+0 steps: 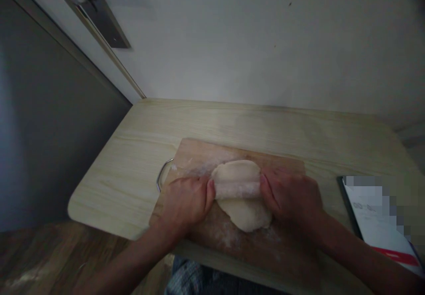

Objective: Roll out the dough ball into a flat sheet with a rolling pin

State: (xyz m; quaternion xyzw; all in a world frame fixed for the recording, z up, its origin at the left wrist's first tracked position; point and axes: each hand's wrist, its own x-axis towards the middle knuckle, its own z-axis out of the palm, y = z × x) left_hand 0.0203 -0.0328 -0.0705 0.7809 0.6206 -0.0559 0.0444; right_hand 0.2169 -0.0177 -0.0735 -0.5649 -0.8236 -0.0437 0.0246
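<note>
On the wooden cutting board (pixel 199 153), near the front edge of the tabletop (pixel 133 153), lies a flattened sheet of dough (pixel 244 208). Its pale surface extends both behind and in front of a rolling pin (pixel 237 188), which lies crosswise over the middle of the sheet and is coated in flour.

Left hand (pixel 186 202): curled around the left end of the rolling pin, fingers closed over it, thumb tip touching the edge of the dough. Right hand (pixel 288 195): closed over the right end of the pin in the same manner, palm down. Both hands press onto the pin; neither is spread flat.

Handling characteristics, as judged from appearance:
- Dough: soft, pliable, light. It will probably stretch or tear if lifted by one edge. Support from beneath, with both hands, at opposite sides.
- Surface: likely slightly tacky. Flour dust on the board around the sheet reduces sticking.
- Rolling pin: rigid. Grip at the two ends, clear of the dough.

A metal handle (pixel 162 175) projects from the left edge of the board. A booklet (pixel 378 224) with a red stripe lies well apart on the right of the tabletop
</note>
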